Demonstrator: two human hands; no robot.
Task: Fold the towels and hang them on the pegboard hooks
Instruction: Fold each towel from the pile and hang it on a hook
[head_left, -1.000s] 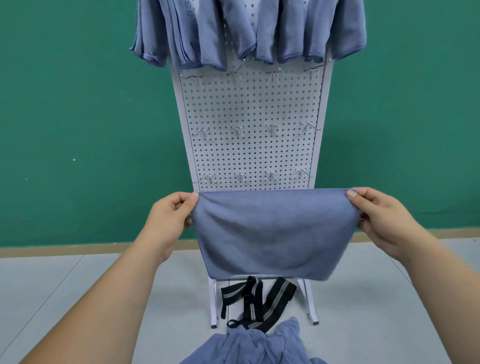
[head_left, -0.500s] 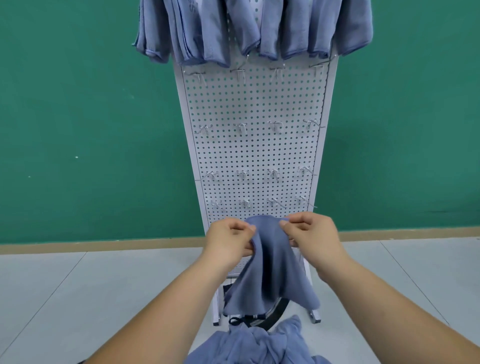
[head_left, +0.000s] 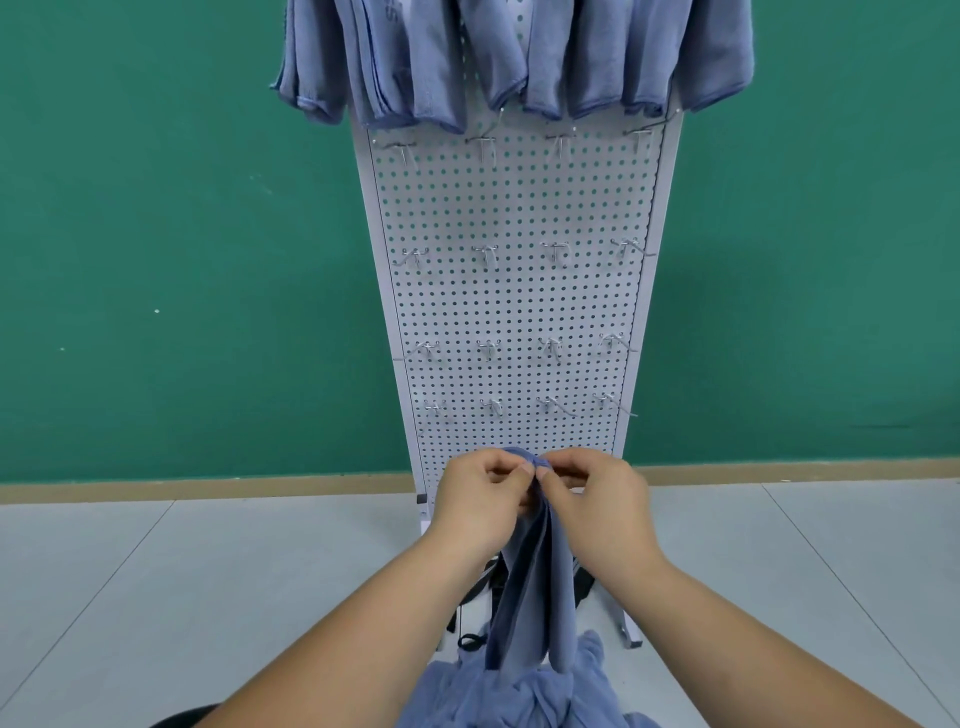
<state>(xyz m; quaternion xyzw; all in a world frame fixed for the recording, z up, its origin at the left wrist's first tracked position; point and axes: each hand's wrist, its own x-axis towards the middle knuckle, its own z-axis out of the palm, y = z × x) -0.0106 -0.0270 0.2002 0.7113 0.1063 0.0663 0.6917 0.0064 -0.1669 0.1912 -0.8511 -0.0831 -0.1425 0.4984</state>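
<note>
Both forearms reach forward and meet low before the pegboard (head_left: 514, 301). The left hand (head_left: 475, 506) and right hand (head_left: 600, 506), fingers curled, pinch the top corners of a blue towel (head_left: 530, 592) together. It hangs folded between the wrists.

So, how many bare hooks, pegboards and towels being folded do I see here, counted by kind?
bare hooks: 16
pegboard: 1
towel being folded: 1
Total: 18
</note>
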